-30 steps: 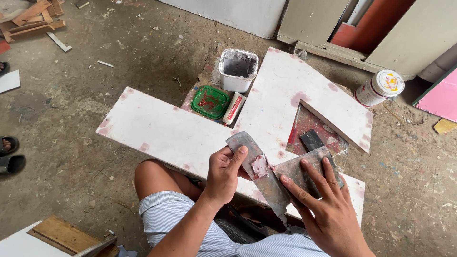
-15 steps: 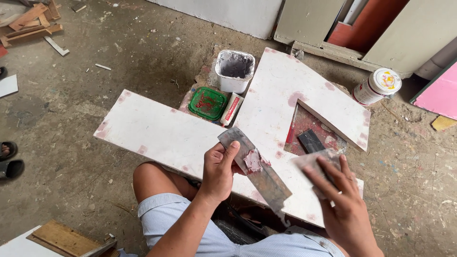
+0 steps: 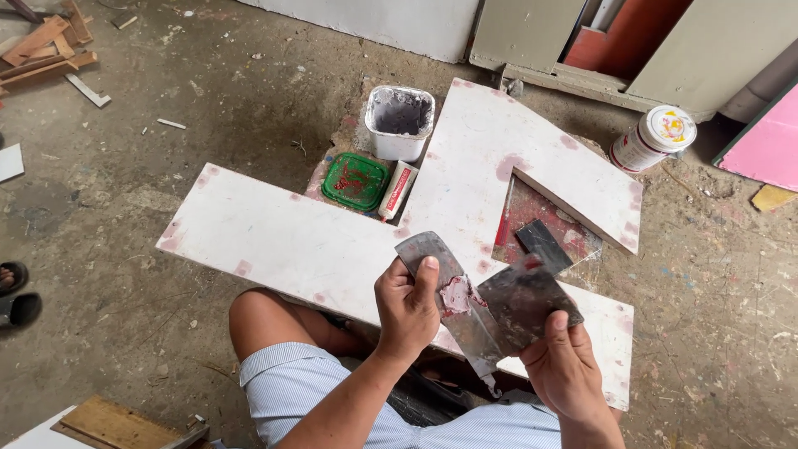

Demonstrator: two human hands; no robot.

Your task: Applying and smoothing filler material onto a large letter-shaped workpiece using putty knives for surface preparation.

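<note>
My left hand grips a long metal scraper blade that carries a lump of pinkish putty near its middle. My right hand holds a second, wider dark metal scraper, its edge laid against the first blade beside the putty. Both hands hover over a white angular board with pink filled spots, which lies on the floor in front of my knee.
A white tub of grey filler, a green lid and a small tube sit beyond the board. A dark scraper lies in the board's cut-out. A white can lies at the right, wood scraps far left.
My right hand has brought its scraper back from the right against the blade in my left hand. The view has shifted slightly.
</note>
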